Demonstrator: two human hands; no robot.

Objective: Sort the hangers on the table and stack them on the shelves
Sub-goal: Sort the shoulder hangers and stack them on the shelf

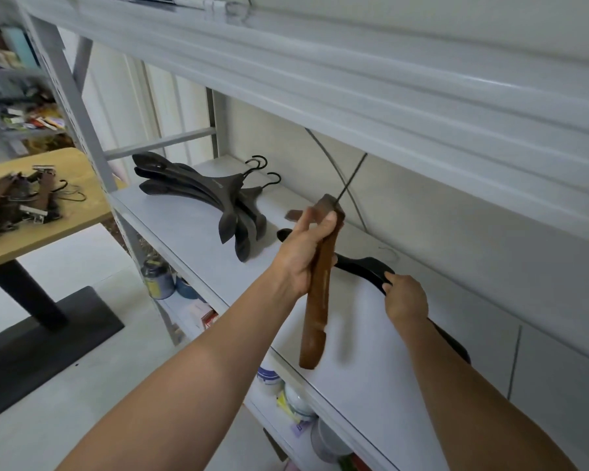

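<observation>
left hand (306, 253): raised, grips brown hanger (317, 317) | right hand (405, 297): lower, grips black hanger (361, 266) | both arms outstretched

The brown hanger (317, 300) is smeared by motion at its lower end, and its thin stem runs up until the upper shelf (388, 107) hides the hook. Just behind it, the black hanger (361, 266) is partly covered by the left grip (303, 253) and by the right grip (405, 297) and forearm. A small brown piece (293, 215) beyond it is too covered to name. Far left of it, clip hangers (17, 198) on the desk (82, 212) blur into an uncountable heap. Below it, jars (157, 280) sit half hidden under the middle shelf (371, 334).
</observation>
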